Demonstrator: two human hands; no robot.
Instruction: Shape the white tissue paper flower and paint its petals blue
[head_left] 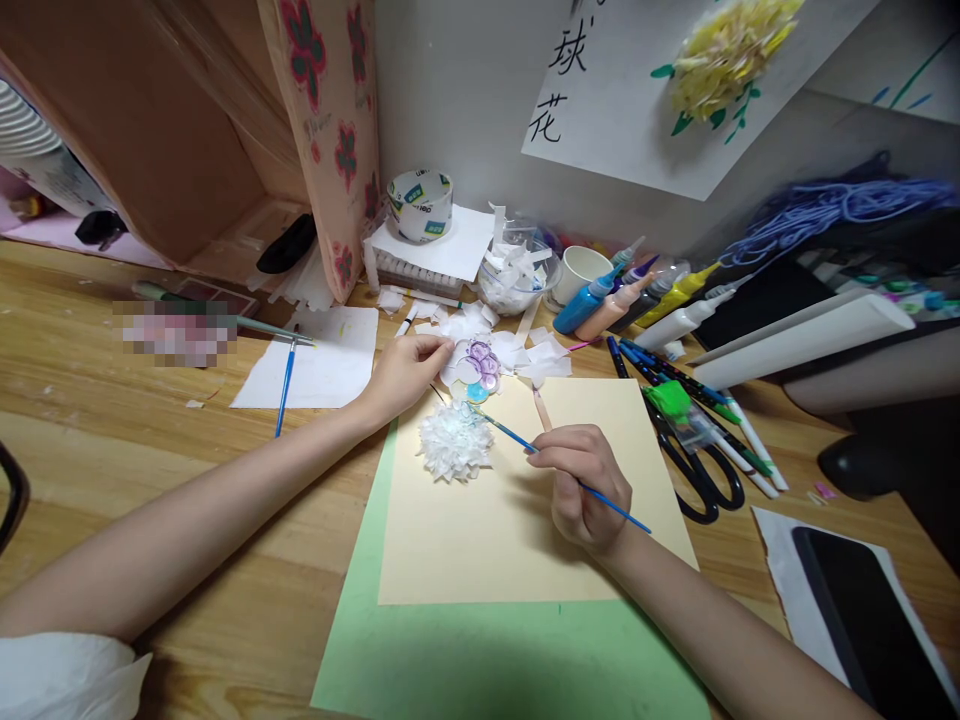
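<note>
Matt cream paper (pixel 525 520), wood-grain table (pixel 150 440)

Paper flower (pixel 454 448) on cream sheet (pixel 525 540), palette (pixel 477 367) behind it, scissors (pixel 701 478) right of sheet

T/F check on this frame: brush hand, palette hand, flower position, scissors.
1. The right hand holds a thin blue-handled paintbrush. True.
2. The left hand rests flat on the green paper sheet. False: it holds the edge of the small clear paint palette.
3. The white tissue-paper flower lies on the cream paper sheet. True.
4. The black-handled scissors lie left of the cream sheet. False: to its right.
</note>
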